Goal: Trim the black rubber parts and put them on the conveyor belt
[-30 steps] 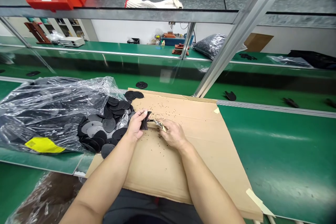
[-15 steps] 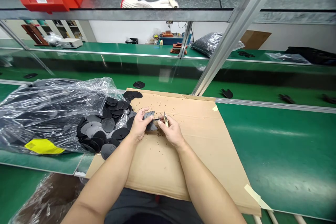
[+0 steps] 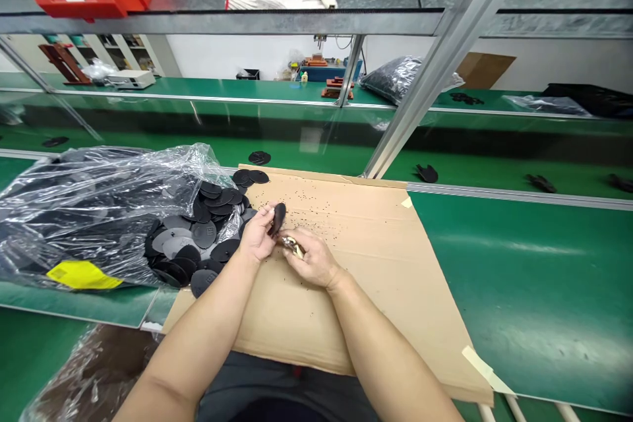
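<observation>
Over the far left part of the flat brown cardboard sheet [image 3: 386, 277], the left hand [image 3: 258, 236] has turned the thin, black, rounded disc [image 3: 279, 216] since half a second ago. Then its greyish face caught the light between the two hands; now it stands steeply tilted, nearly edge-on to the camera. The small, shiny metal hand tool with pale handle parts [image 3: 291, 244], upright then, now lies lower and slants towards the left fingertips. The tool's head is just beside the disc's lower edge; whether they touch, I cannot tell. The turn seems to bring a different stretch of the rim within the tool's reach, so the close handling of this one disc looks unfinished.

The disc is dark and matt, with a thin edge; its face is mostly turned away, so any marking on it is hidden. The left hand grips it narrowly between thumb and fingers, above the cardboard sheet. The right hand [image 3: 312, 258] is closed around the tool, though how far the tool's own handles are squeezed does not show. Tiny dark specks [image 3: 316, 212] lie scattered over the cardboard sheet. At its left edge, the heap of black and grey discs [image 3: 202, 235] looks unaltered.
</observation>
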`<state>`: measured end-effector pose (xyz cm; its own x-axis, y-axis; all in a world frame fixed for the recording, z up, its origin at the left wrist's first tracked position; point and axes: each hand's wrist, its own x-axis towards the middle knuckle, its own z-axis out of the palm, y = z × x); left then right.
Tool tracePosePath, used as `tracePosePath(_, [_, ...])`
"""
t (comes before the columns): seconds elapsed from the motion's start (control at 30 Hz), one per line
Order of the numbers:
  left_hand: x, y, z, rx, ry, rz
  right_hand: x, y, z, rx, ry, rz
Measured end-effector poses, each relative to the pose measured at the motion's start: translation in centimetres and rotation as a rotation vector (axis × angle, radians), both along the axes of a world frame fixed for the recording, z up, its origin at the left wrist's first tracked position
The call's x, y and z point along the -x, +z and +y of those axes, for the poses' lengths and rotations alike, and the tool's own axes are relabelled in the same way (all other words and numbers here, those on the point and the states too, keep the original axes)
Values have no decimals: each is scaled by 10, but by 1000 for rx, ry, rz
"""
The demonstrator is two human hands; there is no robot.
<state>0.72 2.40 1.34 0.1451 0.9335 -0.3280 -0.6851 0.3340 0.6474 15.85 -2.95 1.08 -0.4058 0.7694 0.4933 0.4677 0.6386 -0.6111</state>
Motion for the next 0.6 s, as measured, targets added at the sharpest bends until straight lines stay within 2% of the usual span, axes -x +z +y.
tracePosePath(0.1, [3,3,0,13,-28,-35,-1,-2,1,5,-105,-32])
tracePosePath(0.23, [4,6,-1,26,-124,-63,-1,-5,3,55,-246,-201])
tracePosePath(0.33, [4,8,-2,32,-189,-85,-1,-3,3,107,-270,-296])
tracePosePath(0.6, [4,6,-3,12,-232,-38,-2,4,1,127,-259,-348])
